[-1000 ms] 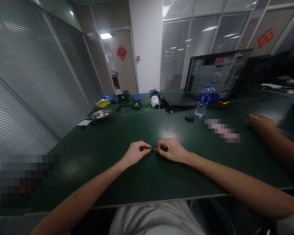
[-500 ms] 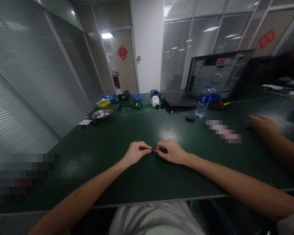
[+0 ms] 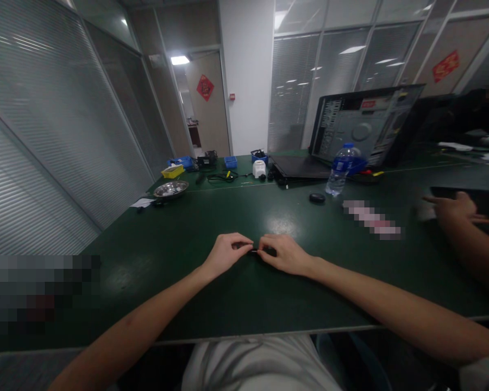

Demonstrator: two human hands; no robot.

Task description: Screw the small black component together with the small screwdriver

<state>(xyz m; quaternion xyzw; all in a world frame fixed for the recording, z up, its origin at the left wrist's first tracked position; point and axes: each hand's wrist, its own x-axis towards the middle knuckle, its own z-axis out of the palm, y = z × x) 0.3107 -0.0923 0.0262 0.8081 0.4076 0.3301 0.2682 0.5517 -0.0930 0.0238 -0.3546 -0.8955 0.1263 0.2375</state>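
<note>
Closer together than earlier: left hand (image 3: 227,253), right hand (image 3: 285,254), both pinching small dark part (image 3: 255,250), near side of green table (image 3: 236,304); likely fitting step, next calls for steady alignment

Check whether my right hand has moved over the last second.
Yes, slightly: judged against the water bottle, the right hand has shifted left, closer to the left hand.

Green table (image 3: 179,228) bears | plastic bottle (image 3: 339,172) | metal dish (image 3: 174,197) | yellow tray (image 3: 172,174) | computer case (image 3: 344,133)
</note>
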